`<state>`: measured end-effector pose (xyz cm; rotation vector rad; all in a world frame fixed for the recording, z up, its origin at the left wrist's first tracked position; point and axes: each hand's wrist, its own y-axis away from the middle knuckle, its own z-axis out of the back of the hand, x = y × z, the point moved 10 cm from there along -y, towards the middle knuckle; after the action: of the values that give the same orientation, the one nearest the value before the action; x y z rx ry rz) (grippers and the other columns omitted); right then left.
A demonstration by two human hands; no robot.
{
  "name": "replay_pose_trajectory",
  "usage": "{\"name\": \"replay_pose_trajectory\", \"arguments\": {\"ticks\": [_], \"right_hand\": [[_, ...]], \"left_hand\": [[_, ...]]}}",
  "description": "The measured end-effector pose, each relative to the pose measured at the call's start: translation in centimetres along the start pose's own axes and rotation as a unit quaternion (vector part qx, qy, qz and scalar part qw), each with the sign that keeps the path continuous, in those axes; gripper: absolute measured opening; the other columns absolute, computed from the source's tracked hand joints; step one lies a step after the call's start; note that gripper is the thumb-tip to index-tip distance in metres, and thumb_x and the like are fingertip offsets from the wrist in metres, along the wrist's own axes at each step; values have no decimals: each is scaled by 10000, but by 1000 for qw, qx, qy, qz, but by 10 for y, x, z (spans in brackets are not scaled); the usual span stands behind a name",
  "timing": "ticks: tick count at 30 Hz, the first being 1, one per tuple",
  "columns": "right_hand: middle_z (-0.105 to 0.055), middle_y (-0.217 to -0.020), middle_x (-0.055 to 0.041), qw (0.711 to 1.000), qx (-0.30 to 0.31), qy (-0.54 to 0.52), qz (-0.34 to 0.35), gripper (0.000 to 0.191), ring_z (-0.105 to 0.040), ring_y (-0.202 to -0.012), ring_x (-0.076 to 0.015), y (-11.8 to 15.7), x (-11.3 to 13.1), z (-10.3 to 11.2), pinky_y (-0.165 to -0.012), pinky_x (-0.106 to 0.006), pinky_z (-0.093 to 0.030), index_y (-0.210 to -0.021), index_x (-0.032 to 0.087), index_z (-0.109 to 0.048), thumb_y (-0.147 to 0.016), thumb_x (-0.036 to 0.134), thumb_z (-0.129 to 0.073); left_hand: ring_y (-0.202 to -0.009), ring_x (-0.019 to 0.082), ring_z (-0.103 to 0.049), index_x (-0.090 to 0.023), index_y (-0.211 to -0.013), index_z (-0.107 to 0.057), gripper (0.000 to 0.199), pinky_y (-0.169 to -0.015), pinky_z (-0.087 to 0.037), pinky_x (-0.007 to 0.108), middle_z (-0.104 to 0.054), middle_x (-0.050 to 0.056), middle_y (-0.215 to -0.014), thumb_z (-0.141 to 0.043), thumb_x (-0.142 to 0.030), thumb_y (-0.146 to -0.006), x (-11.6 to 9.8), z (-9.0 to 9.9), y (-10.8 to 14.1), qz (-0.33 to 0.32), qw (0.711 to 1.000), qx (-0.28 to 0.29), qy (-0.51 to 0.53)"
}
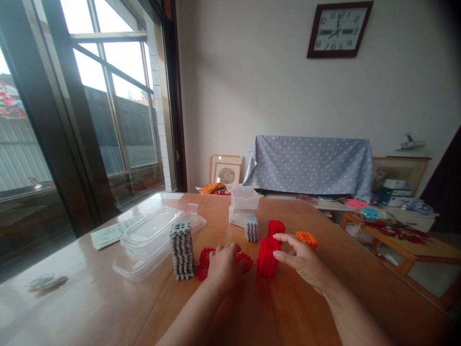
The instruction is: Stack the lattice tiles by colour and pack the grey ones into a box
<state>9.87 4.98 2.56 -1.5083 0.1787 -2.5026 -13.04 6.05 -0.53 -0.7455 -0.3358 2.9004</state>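
My left hand (226,266) is curled low over the table, its fingertips partly hidden. A red notched plastic piece (245,262) shows at its right side, seemingly in its fingers. More red notched pieces (202,271) lie flat by its left side. My right hand (300,262) has thumb and index finger apart, their tips touching the right side of a red stack (265,263). Behind that stands another red stack (276,227). A tall stack of grey notched pieces (182,252) rises left of my left hand. Farther back is a shorter grey stack (251,228).
Orange notched pieces (307,239) lie beyond my right hand. Clear plastic lids (151,230) overlap at the left, near a paper sheet (108,234). Two translucent boxes (245,199) are stacked at the back. A crumpled packet (46,282) lies on the wooden table (118,307) at far left.
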Motion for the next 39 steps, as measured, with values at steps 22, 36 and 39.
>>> {"name": "replay_pose_trajectory", "arguments": {"ticks": [22,36,39], "right_hand": [[-673,-1301,-103,989,-135,-44,46,475,-616,-1188,-286,3,12,22,-987,-430,-502,-1234,243,-654,-901,577,-596],[-618,-1332,-93,963,-92,115,228,529,-587,-1211,-287,32,77,-24,-1012,-463,-515,-1413,311,-499,-905,347,-640],[-636,-1297,-99,961,-114,130,216,512,-607,-1173,-292,30,73,-21,-1002,-471,-524,-1380,295,-528,-888,349,-660]], "left_hand": [[-855,233,-606,-200,-944,-635,238,-795,-402,333,-675,73,-908,-664,-366,-775,4,15,-2,76,916,-23,393],[-684,161,-660,-168,-930,-683,253,-768,-456,285,-736,70,-817,-657,-399,-829,-62,-13,26,113,576,243,772],[-688,154,-652,-152,-921,-683,278,-753,-451,275,-732,75,-809,-663,-420,-851,-60,-14,21,105,599,221,763]]}}
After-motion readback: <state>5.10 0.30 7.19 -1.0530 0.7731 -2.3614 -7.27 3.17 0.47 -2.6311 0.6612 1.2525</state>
